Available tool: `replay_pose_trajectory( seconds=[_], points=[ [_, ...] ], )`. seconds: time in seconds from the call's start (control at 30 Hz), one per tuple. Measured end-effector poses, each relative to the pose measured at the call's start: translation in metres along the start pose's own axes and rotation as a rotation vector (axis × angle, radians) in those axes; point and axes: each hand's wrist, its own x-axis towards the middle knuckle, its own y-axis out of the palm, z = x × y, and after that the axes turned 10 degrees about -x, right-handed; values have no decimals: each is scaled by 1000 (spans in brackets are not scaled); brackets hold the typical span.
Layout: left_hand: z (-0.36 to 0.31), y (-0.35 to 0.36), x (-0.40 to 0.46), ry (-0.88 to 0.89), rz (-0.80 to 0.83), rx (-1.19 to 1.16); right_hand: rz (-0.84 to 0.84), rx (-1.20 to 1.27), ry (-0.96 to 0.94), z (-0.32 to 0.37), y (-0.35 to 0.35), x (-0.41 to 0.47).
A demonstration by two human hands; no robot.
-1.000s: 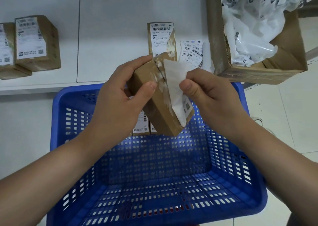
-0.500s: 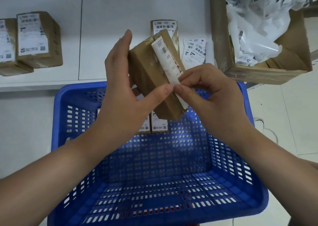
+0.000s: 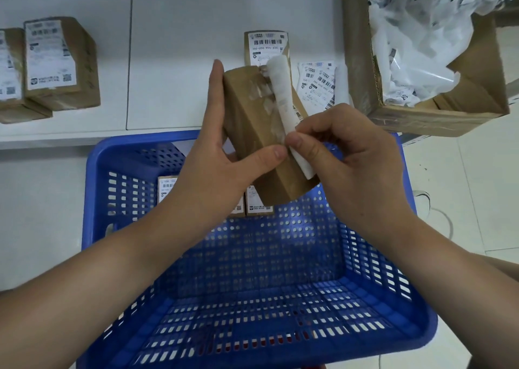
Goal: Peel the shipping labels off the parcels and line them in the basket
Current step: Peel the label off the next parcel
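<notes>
Two hands work above the blue basket (image 3: 393, 298). Your left hand (image 3: 213, 169) grips the brown parcel (image 3: 252, 132), thumb across its face. Your right hand (image 3: 345, 155) pinches the curled shipping label (image 3: 283, 101), partly lifted off the parcel.

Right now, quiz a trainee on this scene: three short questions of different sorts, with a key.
1. True or false: the right hand pinches the label on the held parcel.
2. Which hand grips the parcel? A) left hand B) right hand C) neither
3. Fill in: the parcel is held above the blue ____.

Key: 1 true; 2 A; 3 basket.
</notes>
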Motion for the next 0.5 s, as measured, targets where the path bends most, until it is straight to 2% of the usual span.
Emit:
replay_pose_trajectory(
  seconds=[0.13,0.37,0.5],
  points=[
    [-1,1,-1,-37,4,-18,39,-24,-25,1,3,-3],
    [-4,-8,3,28,15,109,119,-40,158,4,-2,-1],
    [-9,-9,5,78,57,188,117,-17,186,4,-7,2]
  ],
)
